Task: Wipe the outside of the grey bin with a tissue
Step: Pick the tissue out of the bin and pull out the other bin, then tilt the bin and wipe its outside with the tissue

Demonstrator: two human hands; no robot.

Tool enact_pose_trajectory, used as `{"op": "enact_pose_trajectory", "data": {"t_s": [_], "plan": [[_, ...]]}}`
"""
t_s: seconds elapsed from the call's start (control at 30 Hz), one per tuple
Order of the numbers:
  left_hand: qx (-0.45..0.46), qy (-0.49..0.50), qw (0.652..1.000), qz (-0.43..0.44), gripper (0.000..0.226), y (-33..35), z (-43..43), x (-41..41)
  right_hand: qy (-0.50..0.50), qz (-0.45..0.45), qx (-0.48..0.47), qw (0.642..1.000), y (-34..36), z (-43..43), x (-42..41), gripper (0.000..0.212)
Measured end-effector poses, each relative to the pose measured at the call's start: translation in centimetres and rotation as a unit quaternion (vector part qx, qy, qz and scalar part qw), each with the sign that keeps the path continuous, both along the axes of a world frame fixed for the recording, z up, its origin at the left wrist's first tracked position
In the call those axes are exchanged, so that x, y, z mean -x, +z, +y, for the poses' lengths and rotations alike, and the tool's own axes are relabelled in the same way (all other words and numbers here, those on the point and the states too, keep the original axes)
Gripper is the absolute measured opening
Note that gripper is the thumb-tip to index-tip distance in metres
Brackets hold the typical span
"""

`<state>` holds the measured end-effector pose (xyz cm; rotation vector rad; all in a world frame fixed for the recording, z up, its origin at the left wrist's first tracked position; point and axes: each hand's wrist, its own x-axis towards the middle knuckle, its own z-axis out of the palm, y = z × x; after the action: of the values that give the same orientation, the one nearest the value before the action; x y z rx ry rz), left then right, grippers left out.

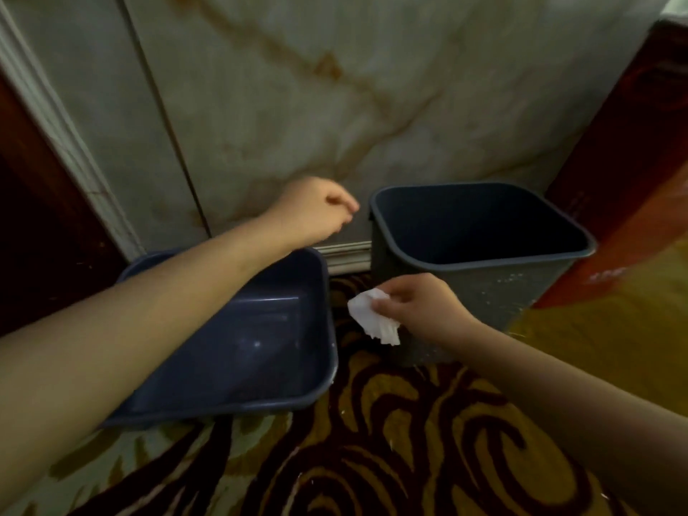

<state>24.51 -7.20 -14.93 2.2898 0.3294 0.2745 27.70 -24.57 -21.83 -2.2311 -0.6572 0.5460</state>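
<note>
The grey bin [495, 288] stands upright on the patterned floor against the marble wall, right of centre, open top showing a dark inside. Small pale specks dot its front wall. My right hand [420, 310] pinches a crumpled white tissue [372, 320] at the bin's lower left front corner, the tissue hanging beside that corner. My left hand [312, 210] hovers in the air left of the bin's rim, fingers curled in, holding nothing, a short gap from the rim.
A blue rectangular tub [320, 370] lies on the floor to the left, under my left forearm. A red-brown wooden panel [640, 162] stands right of the bin, a dark door frame [33, 202] at far left. A white skirting strip [346, 255] runs behind.
</note>
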Motion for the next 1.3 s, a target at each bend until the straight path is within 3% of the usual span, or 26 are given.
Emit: {"op": "enact_pose_trajectory", "data": {"t_s": [0.1,0.23,0.37,0.5,0.63,0.73,0.9,0.97,1.03,1.13,1.3], "plan": [[-0.065,-0.119,0.99,-0.021,0.025,1.0,-5.8,-3.2,-0.091,0.057,0.011,0.994,0.9,-4.8,-1.1,0.012],[-0.181,-0.248,0.946,0.105,0.036,-1.9,-12.0,-6.2,-0.198,0.154,0.0,0.968,1.3,-9.8,-1.7,0.008],[-0.249,-0.233,0.932,0.124,0.019,-4.6,-13.1,-7.3,-0.247,0.174,-0.026,0.953,1.3,-12.7,-1.9,0.006],[-0.258,-0.187,0.943,0.092,0.032,-3.8,-12.3,-7.7,-0.271,0.153,-0.096,0.946,1.5,-14.1,-2.1,0.006],[-0.204,-0.128,0.967,0.082,0.027,-1.1,-11.4,-8.0,-0.305,0.124,-0.225,0.917,2.5,-15.0,-2.5,0.006],[-0.102,-0.06,0.99,0.077,0.016,0.8,-10.5,-7.7,-0.338,0.047,-0.268,0.901,3.5,-15.4,-3.3,0.008],[0.069,0.014,0.991,0.112,0.009,0.5,-10.4,-6.3,-0.407,-0.227,-0.197,0.862,4.7,-14.0,-6.1,0.02],[0.115,0.032,0.985,0.125,0.021,-0.4,-10.7,-5.7,-0.401,-0.296,-0.178,0.848,4.9,-12.3,-7.1,0.022],[0.146,0.04,0.978,0.141,0.029,-1.5,-11.1,-5.1,-0.361,-0.329,-0.129,0.863,4.1,-10.2,-7.6,0.025],[0.158,0.035,0.976,0.142,0.021,-3.3,-11.7,-4.3,-0.259,-0.354,-0.034,0.898,1.0,-7.2,-7.3,0.026],[0.192,0.038,0.975,0.108,0.018,-5.4,-11.4,-3.6,-0.163,-0.31,-0.06,0.935,-3.1,-5.3,-5.9,0.042]]}}
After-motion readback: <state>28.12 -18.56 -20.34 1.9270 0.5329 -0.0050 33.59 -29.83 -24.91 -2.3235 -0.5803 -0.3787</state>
